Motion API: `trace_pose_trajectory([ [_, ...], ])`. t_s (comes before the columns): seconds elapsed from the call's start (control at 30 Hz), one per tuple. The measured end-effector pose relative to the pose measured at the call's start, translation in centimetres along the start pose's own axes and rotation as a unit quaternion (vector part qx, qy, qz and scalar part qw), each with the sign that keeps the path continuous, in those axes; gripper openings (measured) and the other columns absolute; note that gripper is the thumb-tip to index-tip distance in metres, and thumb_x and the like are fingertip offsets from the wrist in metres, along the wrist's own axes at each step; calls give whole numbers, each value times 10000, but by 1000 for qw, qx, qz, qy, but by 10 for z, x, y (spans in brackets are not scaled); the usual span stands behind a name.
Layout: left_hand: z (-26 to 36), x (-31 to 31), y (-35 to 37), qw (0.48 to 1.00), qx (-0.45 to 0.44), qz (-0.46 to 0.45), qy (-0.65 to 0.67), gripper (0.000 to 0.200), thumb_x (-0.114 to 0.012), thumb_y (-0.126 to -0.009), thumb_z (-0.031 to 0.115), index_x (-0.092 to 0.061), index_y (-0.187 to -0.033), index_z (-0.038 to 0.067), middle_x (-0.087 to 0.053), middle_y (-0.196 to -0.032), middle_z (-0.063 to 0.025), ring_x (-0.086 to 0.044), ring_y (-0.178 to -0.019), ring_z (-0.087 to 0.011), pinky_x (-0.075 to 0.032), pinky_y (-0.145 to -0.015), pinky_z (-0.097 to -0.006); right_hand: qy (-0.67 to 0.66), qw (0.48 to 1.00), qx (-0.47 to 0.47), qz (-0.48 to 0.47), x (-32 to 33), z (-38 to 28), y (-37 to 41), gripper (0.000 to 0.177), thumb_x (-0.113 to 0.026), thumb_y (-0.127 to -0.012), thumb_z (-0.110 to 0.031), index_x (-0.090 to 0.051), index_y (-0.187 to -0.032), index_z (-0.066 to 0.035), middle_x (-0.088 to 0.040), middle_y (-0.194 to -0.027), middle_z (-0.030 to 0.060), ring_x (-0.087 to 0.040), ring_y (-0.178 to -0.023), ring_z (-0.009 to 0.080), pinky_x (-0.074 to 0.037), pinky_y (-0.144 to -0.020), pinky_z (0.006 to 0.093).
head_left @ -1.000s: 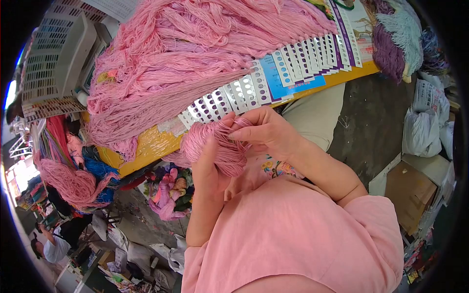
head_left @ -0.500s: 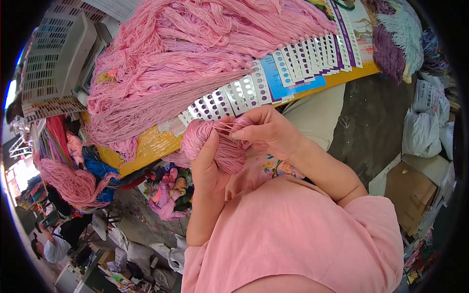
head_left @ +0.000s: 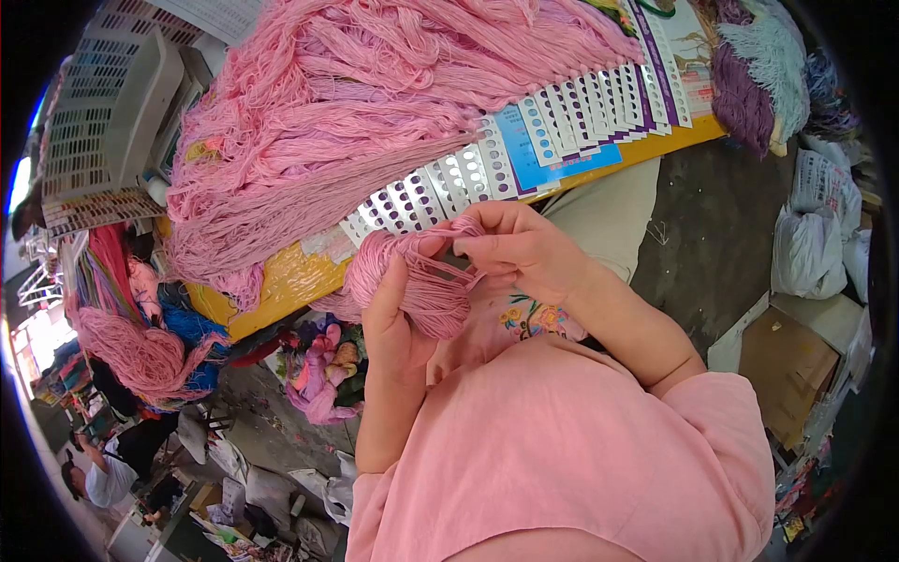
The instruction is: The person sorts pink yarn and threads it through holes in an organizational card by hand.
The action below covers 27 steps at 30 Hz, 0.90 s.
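A bundle of pink yarn (head_left: 433,304) is held in front of my chest, just off the table's near edge. My left hand (head_left: 398,323) wraps around its left side, with the thumb lying over the strands. At the bundle's upper right, my right hand (head_left: 524,251) pinches some of the pink strands between thumb and fingers. A small gap shows between those strands and the rest of the bundle. Just beyond both hands lie white cards with rows of holes (head_left: 440,190), with long pink skeins fastened to them.
Pink skeins (head_left: 328,103) cover much of the yellow table (head_left: 290,278). A plastic basket (head_left: 94,122) stands at the far left. More yarn hangs at the left, and purple yarn (head_left: 744,98) at the right. A cardboard box (head_left: 787,370) is on the right; a person (head_left: 108,473) is at lower left.
My right hand has shifted slightly right, drawing the pinched strands away from the bundle and widening the gap. My left hand keeps its hold and has sunk a little.
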State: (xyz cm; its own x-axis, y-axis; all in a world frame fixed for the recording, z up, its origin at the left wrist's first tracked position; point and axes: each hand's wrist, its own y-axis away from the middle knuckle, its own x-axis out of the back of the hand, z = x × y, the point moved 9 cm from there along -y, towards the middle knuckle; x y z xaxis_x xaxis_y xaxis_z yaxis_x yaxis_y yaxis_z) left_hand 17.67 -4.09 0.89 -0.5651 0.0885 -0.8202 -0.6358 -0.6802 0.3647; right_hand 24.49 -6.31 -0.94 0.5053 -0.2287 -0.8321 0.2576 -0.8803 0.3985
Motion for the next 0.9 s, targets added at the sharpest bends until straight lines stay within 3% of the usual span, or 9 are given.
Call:
trace_pose_trajectory([
  [0.13,0,-1,1,1000,-8,8,-19,346,-341,-841,211,-442,-1030,-61,-397,-1142,-148,-396,-1038,-229,-324,-872,-346,77,996,-11,52,-8,-1,1,137,-558,-714,-66,-554,-833,2,-540,-695,14,-469,-540,48,-335,-459,153],
  [0.2,-3,0,1,997,6,41,-62,355,-342,-841,204,-417,-1061,-64,-388,-1156,-135,-394,-1039,-218,-323,-871,-331,144,987,62,29,-15,-10,-2,121,-543,-721,-42,-561,-822,20,-552,-701,21,-502,-581,58,-391,-500,176],
  [0.33,-3,1,0,997,-5,44,-69,354,-355,-838,189,-402,-1078,-66,-407,-1138,-139,-423,-1003,-200,-344,-845,-306,158,986,51,15,-11,-7,-4,102,-532,-724,-24,-572,-802,29,-561,-699,32,-517,-616,69,-422,-553,195],
  [0.43,-3,-2,0,998,14,49,-23,302,-400,-816,129,-430,-1047,-63,-439,-1099,-148,-452,-966,-199,-361,-828,-302,98,994,48,14,-14,-7,-2,88,-532,-723,-26,-578,-775,29,-565,-694,39,-520,-619,71,-419,-550,192],
  [0.53,4,7,1,987,-21,124,-100,250,-443,-782,59,-462,-1002,-57,-466,-1060,-153,-474,-934,-200,-381,-807,-301,70,996,23,43,-12,-6,-1,75,-544,-719,-56,-583,-734,7,-525,-604,2,-466,-529,44,-361,-462,174],
  [0.6,3,12,0,989,-21,127,-76,235,-454,-770,38,-471,-986,-55,-471,-1052,-152,-479,-928,-201,-389,-798,-302,101,993,16,63,-1,-3,-2,76,-555,-713,-92,-584,-688,-26,-438,-510,-44,-352,-439,17,-251,-392,165],
  [0.7,2,14,0,990,-19,136,-44,228,-464,-759,18,-477,-975,-53,-478,-1042,-147,-487,-915,-201,-399,-786,-300,111,991,24,69,0,-4,-3,80,-566,-704,-113,-583,-657,-51,-361,-467,-68,-259,-409,9,-170,-377,173],
  [0.8,2,14,0,988,-21,143,-51,214,-458,-768,39,-479,-963,-44,-473,-1050,-148,-487,-916,-199,-397,-793,-297,97,993,20,60,-1,-3,-4,106,-552,-702,-43,-600,-791,-14,-431,-496,-47,-296,-402,7,-204,-364,160],
  [0.9,2,14,-1,986,-21,150,-72,202,-452,-779,65,-479,-953,-35,-475,-1046,-146,-490,-911,-196,-396,-796,-297,108,993,26,50,-6,-5,-4,107,-552,-702,-48,-599,-790,-11,-429,-495,-48,-291,-397,10,-202,-361,162],
])
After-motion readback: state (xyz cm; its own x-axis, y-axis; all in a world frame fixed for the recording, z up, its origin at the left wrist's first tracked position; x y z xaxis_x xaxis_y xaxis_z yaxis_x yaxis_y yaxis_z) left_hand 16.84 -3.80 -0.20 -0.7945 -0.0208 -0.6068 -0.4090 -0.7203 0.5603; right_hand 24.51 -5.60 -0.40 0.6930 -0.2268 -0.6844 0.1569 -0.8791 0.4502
